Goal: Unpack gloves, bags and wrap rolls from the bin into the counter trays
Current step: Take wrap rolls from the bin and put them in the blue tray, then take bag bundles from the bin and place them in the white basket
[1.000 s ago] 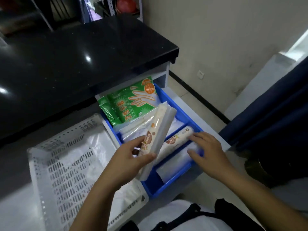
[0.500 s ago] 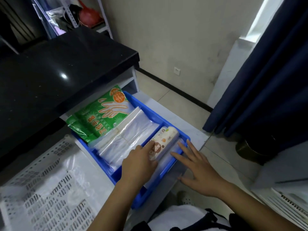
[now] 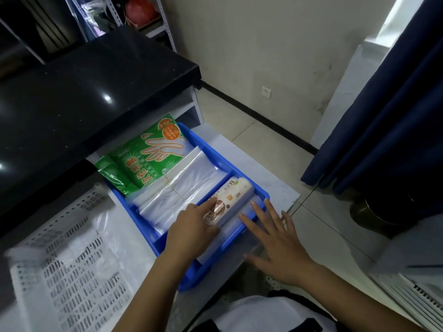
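Blue plastic is framing everything that matters here: the divided tray is sitting below the black counter edge, and every place that follows is being read from that tray. In its far compartment the green glove packs are lying flat; in the middle compartment the clear bag stacks are lying side by side; in the right-hand compartment the wrap roll is lying with its long axis running from the near end toward the far right corner. The left hand is resting on the roll's near end, palm down, fingers extended along the label and pressing rather than pinching. The right hand is hovering over the tray's right rim, fingers spread flat and holding nothing. The roll is lying directly under the left fingers, so that hand looks nearer for any last nudge. Left of the tray, the white perforated bin is showing only crumpled clear film.
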